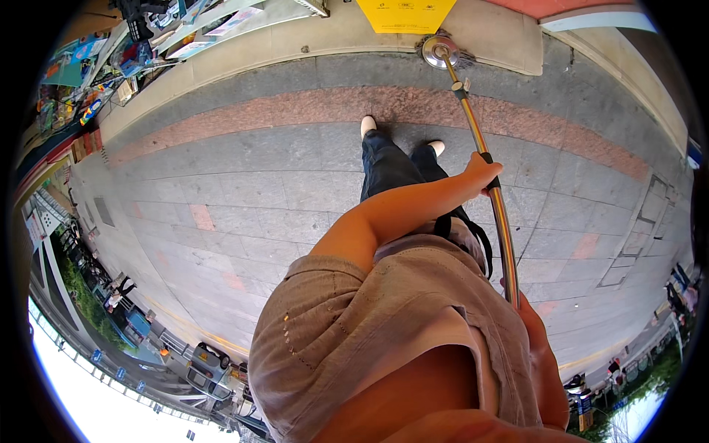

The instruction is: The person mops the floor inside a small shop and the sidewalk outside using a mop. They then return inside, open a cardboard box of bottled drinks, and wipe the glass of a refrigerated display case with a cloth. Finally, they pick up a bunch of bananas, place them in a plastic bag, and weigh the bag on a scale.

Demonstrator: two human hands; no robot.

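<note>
A spin mop (441, 51) with a round metal head and grey-brown strands rests on the light stone step, beside the lower edge of a yellow panel. Its shiny metal pole (472, 122) slants down past my right side. My left hand (485, 170) reaches across my body and is closed around the pole at a black grip. Lower down, near the pole's upper end, my right hand (518, 302) holds it, though the pole and my clothes partly hide its fingers.
The yellow panel (407, 16) bears writing and stands over the step (493, 44). Grey paving with a reddish band (321, 105) lies under my feet. Colourful packaged goods (88, 61) stand at the upper left. Vehicles (207, 371) and distant people are near the rim.
</note>
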